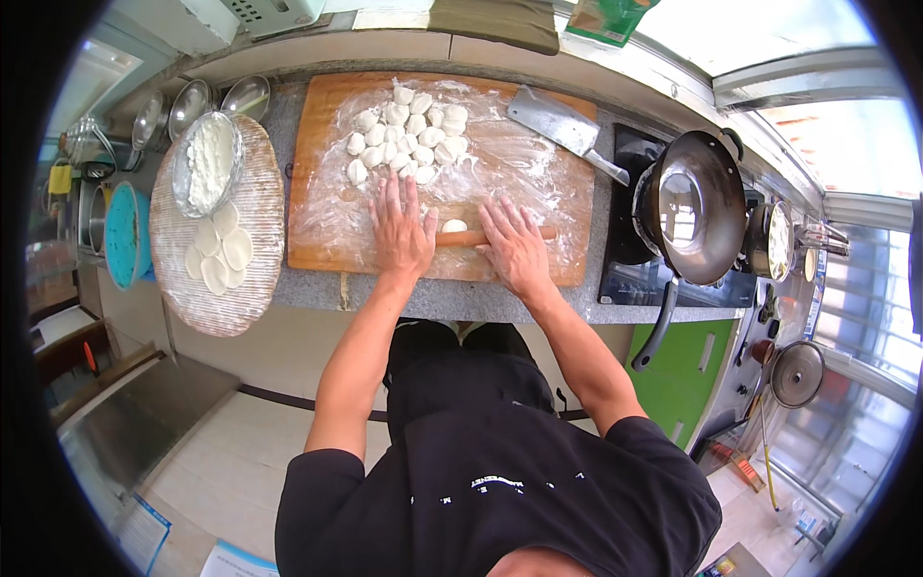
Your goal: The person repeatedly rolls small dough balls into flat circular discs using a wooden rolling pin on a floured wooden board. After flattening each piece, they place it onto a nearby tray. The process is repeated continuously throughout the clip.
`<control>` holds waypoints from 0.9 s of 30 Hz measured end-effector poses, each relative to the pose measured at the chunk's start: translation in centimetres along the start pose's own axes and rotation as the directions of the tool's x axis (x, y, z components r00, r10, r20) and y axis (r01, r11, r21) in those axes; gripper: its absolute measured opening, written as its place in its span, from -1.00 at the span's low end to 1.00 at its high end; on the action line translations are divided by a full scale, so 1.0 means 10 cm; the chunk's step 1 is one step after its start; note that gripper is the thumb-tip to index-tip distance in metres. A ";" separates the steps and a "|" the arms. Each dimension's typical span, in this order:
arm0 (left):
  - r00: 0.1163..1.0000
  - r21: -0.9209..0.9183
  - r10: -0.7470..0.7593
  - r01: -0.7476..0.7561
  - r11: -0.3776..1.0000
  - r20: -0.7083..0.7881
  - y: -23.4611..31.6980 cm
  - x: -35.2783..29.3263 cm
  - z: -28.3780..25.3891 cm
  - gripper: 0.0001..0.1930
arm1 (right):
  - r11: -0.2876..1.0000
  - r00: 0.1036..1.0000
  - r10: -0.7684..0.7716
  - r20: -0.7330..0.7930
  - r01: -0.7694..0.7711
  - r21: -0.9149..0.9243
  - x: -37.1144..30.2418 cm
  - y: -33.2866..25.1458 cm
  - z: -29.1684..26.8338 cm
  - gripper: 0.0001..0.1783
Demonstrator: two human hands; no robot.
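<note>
Both my palms lie flat on a thin wooden rolling pin [460, 238] near the front of the floured wooden board [315, 207]. My left hand [402, 229] presses its left end, fingers stretched forward. Over the right part rests my right hand [513, 240], fingers spread. Between the hands, a small round piece of dough [453, 226] shows at the pin's far side. Several white dough pieces [415, 128] cluster beyond my left hand, dusted with flour. A cleaver [555, 119] lies at the board's far right, its handle pointing over the edge.
To the left, a round ribbed board [231, 306] carries flat dough wrappers [227, 252] and a bowl of flour [209, 165]. Metal bowls [192, 104] and a turquoise basin [125, 236] stand farther left. A wok [700, 207] sits on the stove at right, its handle [657, 332] jutting toward me.
</note>
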State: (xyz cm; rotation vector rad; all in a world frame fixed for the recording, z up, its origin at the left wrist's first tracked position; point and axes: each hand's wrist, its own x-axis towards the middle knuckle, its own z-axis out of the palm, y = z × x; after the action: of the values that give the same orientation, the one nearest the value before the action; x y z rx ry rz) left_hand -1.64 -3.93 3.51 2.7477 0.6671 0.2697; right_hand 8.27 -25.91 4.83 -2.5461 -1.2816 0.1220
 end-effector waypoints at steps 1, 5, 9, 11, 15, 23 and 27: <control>1.000 0.000 -0.004 0.004 1.000 -0.028 -0.01 0.11 0.05 -0.23 | 0.996 1.000 -0.003 -0.009 0.003 -0.086 0.10 -0.04 0.02 -0.25; 0.989 -0.014 -0.068 0.067 0.998 -0.132 -0.09 0.56 0.14 -0.22 | 0.987 0.993 0.107 0.045 -0.100 -0.123 0.70 -0.01 -0.09 -0.03; 0.999 0.078 0.029 -0.025 0.997 -0.045 -0.16 0.17 0.19 -0.17 | 0.988 0.990 0.052 0.135 -0.031 -0.149 0.45 -0.12 -0.07 0.03; 0.982 0.068 0.105 -0.116 0.991 0.154 -0.04 -0.07 -0.04 -0.15 | 0.994 0.986 0.050 0.159 -0.034 -0.100 0.08 -0.21 -0.19 -0.02; 0.872 -0.238 0.373 -0.308 0.921 0.317 0.01 -0.09 -0.32 -0.11 | 0.999 1.000 0.020 0.000 -0.020 0.041 -0.21 -0.18 -0.05 -0.33; 0.719 -0.434 0.577 -0.409 0.802 0.388 0.12 0.15 -0.25 -0.55 | 0.990 0.999 -0.026 -0.032 0.030 0.137 -0.18 -0.04 -0.12 -0.65; 0.881 -0.552 -0.020 0.314 0.773 0.473 0.26 0.00 -0.17 -0.73 | 0.989 0.997 -0.072 -0.037 0.076 0.126 -0.29 0.11 -0.32 -0.67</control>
State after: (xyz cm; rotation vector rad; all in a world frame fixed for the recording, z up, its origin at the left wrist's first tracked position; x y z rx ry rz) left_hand -0.94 -5.72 5.93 1.9885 0.5661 -0.1665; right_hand 8.03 -29.53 7.41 -2.3810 -1.3105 0.1425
